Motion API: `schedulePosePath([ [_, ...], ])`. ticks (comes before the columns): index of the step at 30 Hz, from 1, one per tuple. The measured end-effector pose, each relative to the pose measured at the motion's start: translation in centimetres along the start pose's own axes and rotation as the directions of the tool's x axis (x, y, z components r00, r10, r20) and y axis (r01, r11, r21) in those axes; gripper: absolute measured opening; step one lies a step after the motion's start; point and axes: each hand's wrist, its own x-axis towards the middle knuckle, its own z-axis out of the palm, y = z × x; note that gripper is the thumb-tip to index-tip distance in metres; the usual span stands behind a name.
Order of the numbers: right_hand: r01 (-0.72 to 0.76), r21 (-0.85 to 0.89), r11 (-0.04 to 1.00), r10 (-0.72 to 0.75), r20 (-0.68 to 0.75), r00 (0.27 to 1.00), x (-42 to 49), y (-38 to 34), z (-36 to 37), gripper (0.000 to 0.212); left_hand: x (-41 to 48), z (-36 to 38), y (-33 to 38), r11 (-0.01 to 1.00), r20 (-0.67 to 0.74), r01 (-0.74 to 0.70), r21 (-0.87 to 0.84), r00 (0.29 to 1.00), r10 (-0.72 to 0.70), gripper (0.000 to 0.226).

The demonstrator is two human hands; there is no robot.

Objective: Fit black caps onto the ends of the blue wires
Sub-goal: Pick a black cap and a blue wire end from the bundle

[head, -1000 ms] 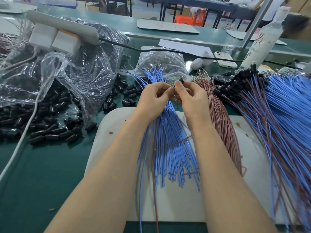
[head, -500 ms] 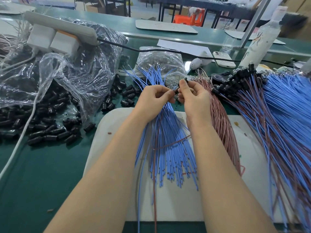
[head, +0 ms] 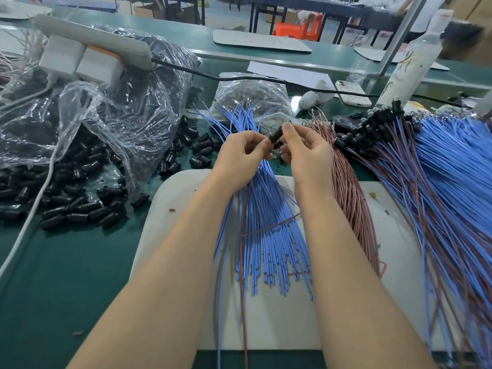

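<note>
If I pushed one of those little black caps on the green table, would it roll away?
Probably. The loose black caps are short round tubes lying on their sides, so a nudge would likely roll them across the flat green table. They seem light too: the right hand pinches one cap with just fingertips.

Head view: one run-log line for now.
step: capping | left hand: grips blue wires | right hand: pinches black cap | loose caps: table, left

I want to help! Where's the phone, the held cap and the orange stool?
phone (head: 352, 97): head view, white back.
held cap (head: 276, 134): head view, its middle.
orange stool (head: 292, 29): head view, its side.
</note>
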Motion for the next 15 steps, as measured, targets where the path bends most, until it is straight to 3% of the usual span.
schedulePosePath([
  [4,-0.007,0.033,0.999,0.008,-0.039,0.999,0.16,-0.16,-0.13,0.015,-0.08,0.07,0.07,1.000,0.009,-0.004,0.011,1.000,0.003,0.016],
  [11,-0.121,0.272,0.955,0.142,-0.061,0.988,0.21,-0.28,-0.09,0.012,-0.13,0.22,0.01,1.000,0.012,-0.009,0.006,1.000,0.009,0.016],
  [15,-0.168,0.193,0.967,0.173,-0.009,0.985,0.32,-0.13,-0.16,0.010,-0.17,0.21,0.00,1.000,0.007,-0.008,0.005,1.000,0.008,0.016],
])
